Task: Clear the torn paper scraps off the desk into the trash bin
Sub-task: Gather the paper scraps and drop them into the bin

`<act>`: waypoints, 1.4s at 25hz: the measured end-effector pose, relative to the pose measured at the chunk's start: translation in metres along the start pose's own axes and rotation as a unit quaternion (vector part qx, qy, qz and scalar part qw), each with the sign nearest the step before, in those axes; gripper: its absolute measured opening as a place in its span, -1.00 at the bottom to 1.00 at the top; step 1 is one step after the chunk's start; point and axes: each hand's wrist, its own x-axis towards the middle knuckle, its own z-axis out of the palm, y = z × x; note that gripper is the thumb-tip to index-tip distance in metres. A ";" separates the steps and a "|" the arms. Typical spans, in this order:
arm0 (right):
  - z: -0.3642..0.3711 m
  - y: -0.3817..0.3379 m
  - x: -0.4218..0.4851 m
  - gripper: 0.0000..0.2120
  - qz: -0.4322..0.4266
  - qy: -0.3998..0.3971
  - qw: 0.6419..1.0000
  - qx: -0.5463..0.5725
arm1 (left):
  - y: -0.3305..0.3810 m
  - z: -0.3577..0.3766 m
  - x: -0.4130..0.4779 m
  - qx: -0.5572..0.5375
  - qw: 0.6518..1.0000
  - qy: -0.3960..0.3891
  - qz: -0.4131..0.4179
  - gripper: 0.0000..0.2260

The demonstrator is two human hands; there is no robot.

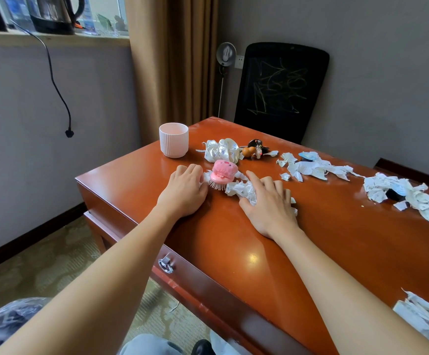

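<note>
The right hand (267, 203) lies spread flat on crumpled white torn paper scraps (241, 189) on the red-brown wooden desk (234, 239). The left hand (184, 192) curls its fingers over a scrap beside the pink round hairbrush (222, 172); grip cannot be confirmed. More scraps lie farther right.

White, faintly printed paper scraps (308, 168), red-brown desk (208, 226), ribbed pale-pink cup (173, 144), pink brush (222, 172), perhaps iridescent white scrunchie (221, 149).
</note>
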 end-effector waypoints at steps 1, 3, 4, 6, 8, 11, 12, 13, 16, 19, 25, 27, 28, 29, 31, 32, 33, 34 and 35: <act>0.001 0.000 0.000 -0.42 -0.006 0.005 1.000 -0.006 | 0.000 -0.001 0.000 -0.002 1.000 0.001 -0.001 -0.86; 0.002 0.002 0.001 -0.50 -0.011 0.014 1.000 -0.016 | 0.001 -0.001 0.001 0.001 1.000 0.005 -0.003 -0.86; 0.003 0.002 0.001 -0.56 -0.012 0.020 1.000 -0.021 | 0.001 -0.001 0.001 0.003 1.000 0.008 -0.005 -0.86; 0.002 0.003 0.001 -0.67 -0.017 0.034 0.999 -0.033 | 0.001 -0.001 0.001 0.004 1.000 0.015 -0.009 -0.85; 0.002 0.003 -0.001 -0.75 -0.015 0.043 0.998 -0.033 | 0.002 -0.001 0.001 0.004 1.000 0.023 -0.012 -0.85; 0.001 0.002 -0.004 -0.83 0.001 0.058 0.998 -0.023 | 0.002 -0.001 0.001 -0.004 1.000 0.026 -0.014 -0.92; 0.001 0.002 -0.004 -0.83 0.006 0.062 0.998 -0.021 | 0.002 0.000 0.001 -0.012 1.000 0.025 -0.013 -0.93; 0.001 0.002 -0.004 -0.83 0.009 0.067 0.997 -0.021 | 0.002 0.000 0.001 -0.021 0.999 0.023 -0.012 -0.90; 0.002 0.001 -0.006 -0.86 0.007 0.085 0.996 -0.025 | 0.001 -0.001 0.001 -0.014 1.000 -0.003 -0.008 -0.69; 0.000 0.001 -0.007 -0.82 0.007 0.101 0.995 -0.014 | 0.001 -0.002 0.000 0.016 1.000 -0.010 -0.007 -0.69; -0.001 0.001 -0.009 -0.85 0.018 0.112 0.993 0.023 | 0.003 -0.002 -0.001 -0.004 1.000 0.015 -0.019 -0.80; -0.003 0.002 -0.008 -0.84 0.031 0.105 0.993 0.045 | 0.005 -0.005 -0.002 -0.013 0.999 0.019 -0.023 -0.88; -0.005 0.003 -0.008 -0.83 0.040 0.104 0.992 0.061 | 0.006 -0.006 -0.003 -0.013 0.999 0.022 -0.021 -0.90; -0.006 0.004 -0.006 -0.84 0.050 0.103 0.990 0.078 | 0.007 -0.008 -0.003 -0.015 0.999 0.025 -0.021 -0.91; -0.007 0.007 -0.005 -0.84 0.071 0.102 0.987 0.106 | 0.007 -0.010 -0.004 -0.036 0.999 0.020 -0.035 -0.89; -0.008 0.007 -0.005 -0.84 0.077 0.100 0.985 0.117 | 0.007 -0.011 -0.004 -0.055 0.997 0.018 -0.047 -0.88; -0.008 0.009 -0.004 -0.83 0.078 0.104 0.984 0.125 | 0.007 -0.013 -0.006 -0.075 0.995 0.019 -0.059 -0.88; -0.012 0.009 -0.004 -0.84 0.081 0.110 0.981 0.136 | 0.007 -0.015 -0.006 -0.094 0.993 0.021 -0.069 -0.89; -0.014 0.010 -0.003 -0.86 0.083 0.117 0.979 0.148 | 0.008 -0.017 -0.007 -0.110 0.991 0.024 -0.076 -0.89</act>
